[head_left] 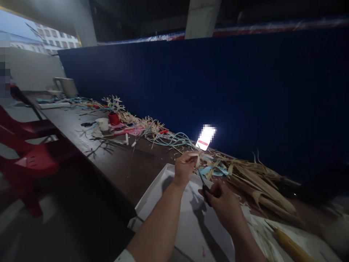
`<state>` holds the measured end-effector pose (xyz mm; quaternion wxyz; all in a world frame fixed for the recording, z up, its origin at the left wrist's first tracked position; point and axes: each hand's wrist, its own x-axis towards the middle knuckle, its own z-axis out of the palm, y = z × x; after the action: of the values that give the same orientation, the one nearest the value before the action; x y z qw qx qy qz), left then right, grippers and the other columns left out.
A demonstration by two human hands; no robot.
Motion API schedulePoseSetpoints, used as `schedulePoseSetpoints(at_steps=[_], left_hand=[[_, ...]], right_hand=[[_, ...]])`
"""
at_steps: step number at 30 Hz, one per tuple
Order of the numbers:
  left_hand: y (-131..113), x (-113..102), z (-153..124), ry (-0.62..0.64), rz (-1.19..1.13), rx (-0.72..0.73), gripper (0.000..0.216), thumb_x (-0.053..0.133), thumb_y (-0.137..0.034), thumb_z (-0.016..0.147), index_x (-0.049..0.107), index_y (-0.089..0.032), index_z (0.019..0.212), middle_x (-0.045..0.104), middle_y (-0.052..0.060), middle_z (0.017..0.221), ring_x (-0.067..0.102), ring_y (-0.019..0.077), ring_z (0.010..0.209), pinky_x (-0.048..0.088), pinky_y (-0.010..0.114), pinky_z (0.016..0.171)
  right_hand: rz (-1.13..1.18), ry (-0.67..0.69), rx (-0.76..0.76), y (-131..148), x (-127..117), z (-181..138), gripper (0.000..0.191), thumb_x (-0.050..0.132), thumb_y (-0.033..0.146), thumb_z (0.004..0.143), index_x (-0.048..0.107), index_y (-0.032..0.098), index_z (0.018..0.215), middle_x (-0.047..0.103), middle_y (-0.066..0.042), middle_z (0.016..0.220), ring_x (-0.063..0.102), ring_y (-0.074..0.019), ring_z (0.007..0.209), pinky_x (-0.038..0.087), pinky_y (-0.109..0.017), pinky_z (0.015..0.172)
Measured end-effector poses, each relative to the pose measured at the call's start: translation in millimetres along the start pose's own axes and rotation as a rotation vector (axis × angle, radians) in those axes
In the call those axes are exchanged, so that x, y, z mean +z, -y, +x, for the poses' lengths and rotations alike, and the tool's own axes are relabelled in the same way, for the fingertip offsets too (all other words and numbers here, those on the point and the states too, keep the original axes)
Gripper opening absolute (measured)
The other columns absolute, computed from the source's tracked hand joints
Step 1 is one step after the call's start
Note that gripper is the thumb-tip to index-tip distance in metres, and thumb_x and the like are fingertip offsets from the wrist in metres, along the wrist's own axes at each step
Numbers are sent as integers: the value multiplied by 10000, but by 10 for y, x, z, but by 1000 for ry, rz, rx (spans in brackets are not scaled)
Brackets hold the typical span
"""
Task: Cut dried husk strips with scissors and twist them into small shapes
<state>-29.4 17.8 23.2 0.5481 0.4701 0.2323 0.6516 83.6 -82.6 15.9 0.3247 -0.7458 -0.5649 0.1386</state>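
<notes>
My left hand (185, 166) is closed, pinching a pale strip of dried husk (196, 158) between thumb and fingers above the far edge of a white shallow box (174, 207). Black-handled scissors (205, 187) are in my right hand (222, 200), their blades pointing up toward the strip. Whether the blades touch it is too small to tell. Beyond my hands, light blue ribbon (214, 170) lies among husk scraps. A bright phone (204, 140) leans upright against the blue partition.
Long dried husks (261, 178) lie along the table's back right. A yellow-handled pointed tool (290, 243) rests at lower right. Left along the table (117, 171) are a white cup (102, 124), a red thread spool (113, 118) and another pair of scissors (87, 124). Red chairs (35, 160) stand at left.
</notes>
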Motion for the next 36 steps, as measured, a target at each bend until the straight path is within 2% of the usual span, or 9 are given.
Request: schedulePoseSetpoints(at_steps=[3,7,14,18,25,31,36], left_hand=[[5,21,2,-8,-67,-64,204,674,-228,634,708,-135,813,660,40,735,533,80,562,401,165,457],[-14,36,-3,-3,-98,-65,174,712,-261,607,696,-121,710,668,52,770,533,72,544,400,160,436],[-171,59,-28,11,-24,-87,264,731,-337,599,701,-107,725,633,34,641,461,39,446,370,155,411],[-148,56,-28,10,-13,-90,277,708,-350,626,699,-106,757,585,6,582,450,41,450,378,160,428],[-8,26,5,-4,-5,-48,257,667,-332,673,695,-121,818,587,5,648,480,63,535,398,168,456],[-26,24,12,-27,1,-88,325,690,-349,648,671,-118,876,600,0,648,469,53,514,374,158,448],[-35,12,12,-45,-1,-93,327,692,-380,646,653,-124,846,622,15,684,490,58,529,374,154,450]], right_hand=[[-78,67,7,24,-12,-7,290,592,451,707,447,223,601,552,28,502,501,-148,496,303,-245,481],[-78,96,11,49,-34,-26,246,576,407,714,452,221,611,560,24,513,506,-148,512,306,-244,495],[-85,97,24,18,-16,-8,267,561,447,725,457,225,620,569,21,518,511,-154,516,305,-246,493],[-97,93,16,16,-21,-6,257,564,436,723,455,225,624,572,21,521,513,-156,519,306,-246,496],[-84,90,16,32,-31,-24,237,560,418,727,456,227,630,576,22,536,518,-156,540,316,-244,516],[-71,75,5,29,-13,-17,253,561,441,719,470,223,625,597,11,571,530,-162,567,319,-246,524],[-64,74,-11,35,1,-30,256,567,437,720,466,222,623,589,12,548,523,-159,538,315,-245,510]])
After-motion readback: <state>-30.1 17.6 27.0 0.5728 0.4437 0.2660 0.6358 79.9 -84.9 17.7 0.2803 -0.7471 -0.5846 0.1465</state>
